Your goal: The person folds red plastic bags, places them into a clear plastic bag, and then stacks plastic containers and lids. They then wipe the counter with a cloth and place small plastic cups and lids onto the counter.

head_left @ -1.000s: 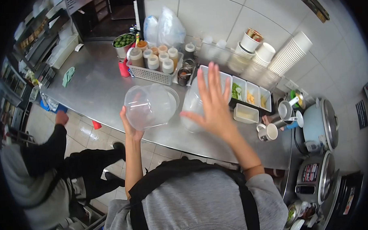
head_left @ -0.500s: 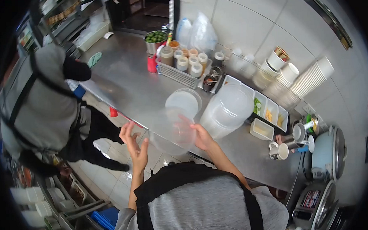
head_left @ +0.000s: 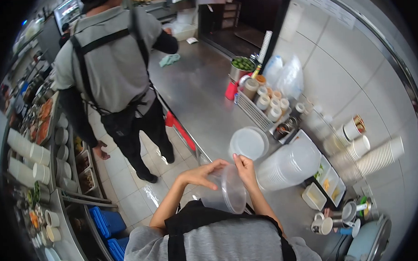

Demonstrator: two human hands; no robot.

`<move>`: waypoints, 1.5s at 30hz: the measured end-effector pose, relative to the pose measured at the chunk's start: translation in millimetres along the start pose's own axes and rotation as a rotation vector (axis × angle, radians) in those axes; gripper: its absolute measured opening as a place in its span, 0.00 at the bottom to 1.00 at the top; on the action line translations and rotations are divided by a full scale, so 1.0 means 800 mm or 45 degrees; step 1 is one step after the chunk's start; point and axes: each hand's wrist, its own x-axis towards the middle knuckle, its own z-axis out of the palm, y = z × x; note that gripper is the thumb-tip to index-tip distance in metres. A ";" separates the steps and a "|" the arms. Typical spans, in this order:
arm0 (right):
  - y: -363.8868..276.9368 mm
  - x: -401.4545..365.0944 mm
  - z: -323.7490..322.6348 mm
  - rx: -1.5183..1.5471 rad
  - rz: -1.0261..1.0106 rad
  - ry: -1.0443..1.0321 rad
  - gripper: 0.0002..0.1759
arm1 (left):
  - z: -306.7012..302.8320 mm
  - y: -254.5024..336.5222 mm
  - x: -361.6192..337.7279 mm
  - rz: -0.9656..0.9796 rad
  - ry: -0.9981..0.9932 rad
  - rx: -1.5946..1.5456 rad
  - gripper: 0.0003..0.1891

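Because clear tub (head_left: 227,194) is thin and slippery, both hands share it: left hand (head_left: 202,173) curled over upper rim, right hand (head_left: 245,168) pinching rim from other side, fingers closed on plastic. Tub held in air close to chest, down-left of container stack (head_left: 288,165), tilted on side (likely so rim faces fingers). Looks transparent, round, empty, glossy. Round lid (head_left: 248,143) lies flat on worktop (head_left: 194,94), just left of stack.

white tile wall (head_left: 335,66) behind steel counter (head_left: 194,94), glossy tile floor (head_left: 128,179), shelving (head_left: 58,172) opp.
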 end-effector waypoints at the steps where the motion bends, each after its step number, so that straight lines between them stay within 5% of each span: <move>1: -0.003 0.005 0.008 0.007 -0.067 0.027 0.27 | 0.002 0.005 0.005 -0.001 -0.003 -0.003 0.49; 9: -0.042 0.005 0.033 -0.055 -0.244 0.009 0.25 | -0.003 0.011 0.015 -0.126 -0.009 0.026 0.42; 18: 0.012 -0.014 -0.002 0.275 0.099 -0.090 0.20 | 0.008 0.016 0.024 -0.078 -0.143 0.096 0.47; 24: -0.012 -0.029 -0.003 0.489 0.438 -0.034 0.18 | 0.009 0.013 0.028 -0.291 -0.199 -0.051 0.45; 45: -0.031 -0.023 -0.012 0.419 0.477 -0.141 0.16 | 0.020 0.028 0.025 -0.180 -0.130 -0.010 0.50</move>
